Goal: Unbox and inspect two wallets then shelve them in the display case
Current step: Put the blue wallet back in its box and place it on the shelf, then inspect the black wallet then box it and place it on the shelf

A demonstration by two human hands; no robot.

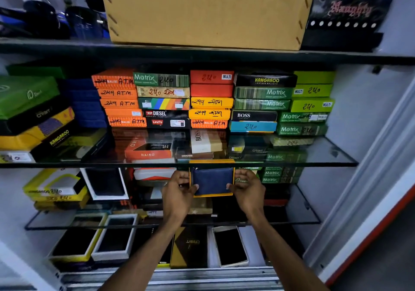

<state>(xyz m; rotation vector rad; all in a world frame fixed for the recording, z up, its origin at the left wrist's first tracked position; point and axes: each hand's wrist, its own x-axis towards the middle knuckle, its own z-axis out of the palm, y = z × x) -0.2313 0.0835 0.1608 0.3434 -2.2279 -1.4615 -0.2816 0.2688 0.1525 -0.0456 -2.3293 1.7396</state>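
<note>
A dark blue wallet [213,179] lies in an open yellow-orange box [212,161], held up just under the front edge of the glass shelf [325,163]. My left hand [178,190] grips the box's left side, thumb on the wallet's lower left corner. On the right side, my right hand [247,188] holds the box with its thumb on the wallet's lower right corner. The box's top edge sits behind the glass shelf's edge. No second loose wallet is visible.
Stacks of closed wallet boxes [211,102] fill the shelf above. A large brown carton [206,14] sits on the top shelf. Open boxes with dark wallets [231,247] lie on the lower shelves. The case's white frame [370,178] stands to the right.
</note>
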